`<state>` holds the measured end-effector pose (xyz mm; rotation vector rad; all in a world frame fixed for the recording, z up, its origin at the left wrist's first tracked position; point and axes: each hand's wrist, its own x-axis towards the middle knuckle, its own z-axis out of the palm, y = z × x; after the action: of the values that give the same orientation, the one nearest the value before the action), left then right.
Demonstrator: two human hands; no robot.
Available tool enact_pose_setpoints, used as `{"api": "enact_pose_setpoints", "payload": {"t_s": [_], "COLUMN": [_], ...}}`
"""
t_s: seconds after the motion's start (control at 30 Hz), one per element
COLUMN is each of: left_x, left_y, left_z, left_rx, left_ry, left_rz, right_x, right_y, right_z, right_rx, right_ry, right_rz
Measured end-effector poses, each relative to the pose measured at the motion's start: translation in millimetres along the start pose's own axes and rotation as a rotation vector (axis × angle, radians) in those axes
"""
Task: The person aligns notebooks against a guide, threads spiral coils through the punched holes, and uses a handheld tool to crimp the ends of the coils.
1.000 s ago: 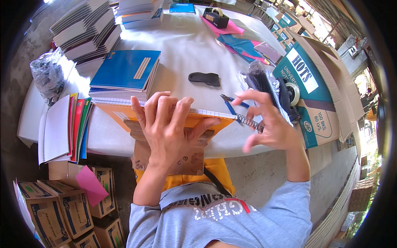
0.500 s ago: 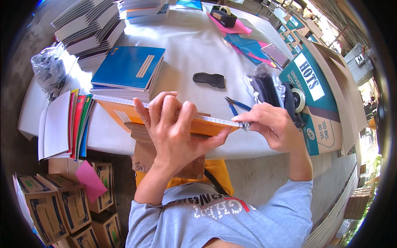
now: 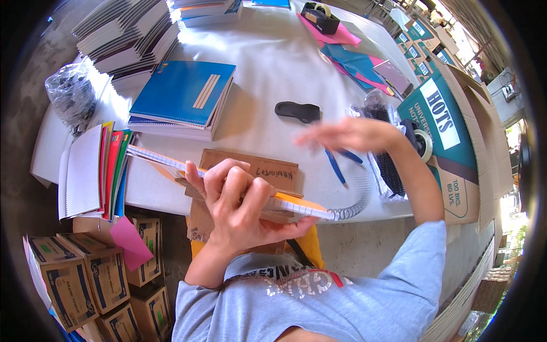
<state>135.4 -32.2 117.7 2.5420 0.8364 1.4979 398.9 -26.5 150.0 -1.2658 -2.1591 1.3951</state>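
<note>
- At the near edge of the white worktop [image 3: 273, 62], a spiral notebook [image 3: 228, 185] lies tilted in the left hand [image 3: 242, 214], its ruled pages facing up and an orange cover showing beneath.
- Left-hand fingers [image 3: 225, 182] wrap over the top of the pages and the thumb presses from below, so the hand is clamped shut on the notebook.
- A dark wire coil [image 3: 353, 208] curls out of the notebook's right end, only partly threaded along the punched edge.
- Above that end the right hand [image 3: 350, 134] hangs blurred in the air, fingers spread flat and holding nothing.
- Just behind the notebook a brown cardboard piece [image 3: 250, 168] lies on the worktop, partly hidden by the left hand.
- Two blue pens [image 3: 336, 165] lie under the right hand, with a bundle of black coils [image 3: 387, 165] in clear wrap just beside them.
- A black oval object [image 3: 297, 111] rests near the middle of the worktop.
- Further left sits a stack of blue notebooks [image 3: 182, 100], with taller grey stacks [image 3: 128, 37] behind it.
- Coloured notebooks [image 3: 94, 171] overhang the left edge.
- A teal carton [image 3: 450, 142] stands at the right, well apart from the left hand.
- Small boxes [image 3: 85, 273] sit on the floor below.
</note>
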Motion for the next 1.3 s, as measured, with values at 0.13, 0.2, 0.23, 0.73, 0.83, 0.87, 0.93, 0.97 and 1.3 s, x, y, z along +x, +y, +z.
{"api": "enact_pose_setpoints", "payload": {"t_s": [0.13,0.2,0.23,0.73,0.83,0.87,0.93,0.97,1.3], "left_x": [-4.8,-3.2,-3.9,6.0,6.7,7.3,7.4,7.6,7.4], "left_y": [-0.7,1.6,2.9,13.1,14.3,13.1,11.9,11.2,6.0], "left_z": [-5.5,-6.6,-3.7,6.3,4.0,5.0,8.9,6.4,7.3], "left_rx": [0.030,0.025,-0.022,-0.014,-0.036,-0.060,-0.044,-0.032,-0.050], "left_ry": [0.024,0.025,0.031,0.014,0.006,0.017,0.079,0.066,0.057], "left_rz": [-0.020,-0.019,-0.018,-0.085,-0.095,-0.094,-0.095,-0.081,-0.046], "right_x": [52.7,68.6,67.7,-20.1,-14.6,-21.3,-16.6,-18.2,0.1], "right_y": [109.2,128.1,149.6,-6.8,-15.6,-23.9,-26.1,-29.1,-30.4], "right_z": [4.8,20.5,16.2,74.5,65.3,71.4,55.6,54.2,56.6], "right_rx": [-0.746,-0.891,-0.900,0.105,0.220,0.185,0.018,-0.042,0.181], "right_ry": [0.431,0.647,0.645,0.776,0.496,0.650,0.649,0.672,0.433], "right_rz": [0.150,0.242,0.236,-0.320,-0.989,-0.634,-0.476,-0.431,-0.970]}}
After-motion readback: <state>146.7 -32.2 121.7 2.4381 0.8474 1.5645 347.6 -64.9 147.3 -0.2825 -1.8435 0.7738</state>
